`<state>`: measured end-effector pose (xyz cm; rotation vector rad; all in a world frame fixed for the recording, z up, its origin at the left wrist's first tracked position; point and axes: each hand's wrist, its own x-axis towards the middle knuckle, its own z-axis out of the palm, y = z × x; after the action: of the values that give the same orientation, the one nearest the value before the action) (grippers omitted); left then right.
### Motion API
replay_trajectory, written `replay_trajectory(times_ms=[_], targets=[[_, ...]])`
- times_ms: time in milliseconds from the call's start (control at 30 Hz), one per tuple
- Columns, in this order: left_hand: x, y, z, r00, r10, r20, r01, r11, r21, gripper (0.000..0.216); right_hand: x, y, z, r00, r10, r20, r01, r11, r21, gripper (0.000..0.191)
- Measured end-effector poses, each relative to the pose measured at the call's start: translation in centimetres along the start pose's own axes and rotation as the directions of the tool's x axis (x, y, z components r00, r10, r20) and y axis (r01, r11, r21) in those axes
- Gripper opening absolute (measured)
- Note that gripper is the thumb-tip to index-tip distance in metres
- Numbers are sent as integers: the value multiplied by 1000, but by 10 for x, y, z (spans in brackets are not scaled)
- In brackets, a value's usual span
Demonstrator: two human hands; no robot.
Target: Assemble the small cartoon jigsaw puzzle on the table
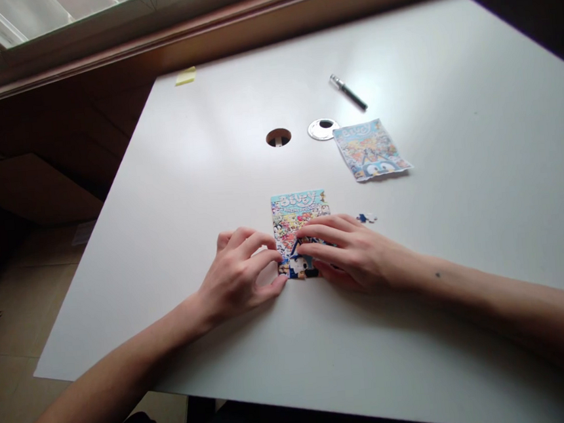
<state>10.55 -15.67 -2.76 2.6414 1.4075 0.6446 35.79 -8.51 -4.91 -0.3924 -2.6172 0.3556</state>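
Observation:
A small, mostly assembled jigsaw puzzle with a colourful cartoon picture and the title "Bluey" lies flat near the front of the table. At its lower left edge, my left hand is curved, with thumb and fingertips against the border. My right hand reaches over the right half, fingers bent down onto the lower pieces, and hides that part of the picture. Between them the two hands hold the puzzle. Just beyond my right knuckles lie a few loose puzzle pieces, blue and white.
A paper sheet with the same picture lies at the back right, touching a round cable-hole cover. Left of that is an open cable hole. A black marker pen and a yellow sticky note lie farther back on the white table.

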Motion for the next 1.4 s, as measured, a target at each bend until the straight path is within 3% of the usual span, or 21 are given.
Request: replay_trajectory(times_ms=[267,500,767,967,1200,1400], targets=[[-2,1,-1,996,76,-45,-74,996,49,17,0,1,0,1000,-7,17,7,1000,-9,31],[-4,-1,-3,975,218,-43,-215,975,61,23,0,1,-1,1000,-10,21,10,1000,-10,31],[-3,3,-7,976,212,57,-216,973,80,18,0,0,-1,1000,-13,7,13,1000,-21,30],[-2,1,-4,985,172,1,-172,985,22,14,0,0,-1,1000,-14,8,14,1000,-14,31],[-3,1,-1,982,180,54,-182,983,36,11,0,1,0,1000,-11,-4,11,1000,-10,30],[-2,2,1,965,262,9,-262,965,13,31,0,0,1,1000,-13,1,13,1000,-19,28]])
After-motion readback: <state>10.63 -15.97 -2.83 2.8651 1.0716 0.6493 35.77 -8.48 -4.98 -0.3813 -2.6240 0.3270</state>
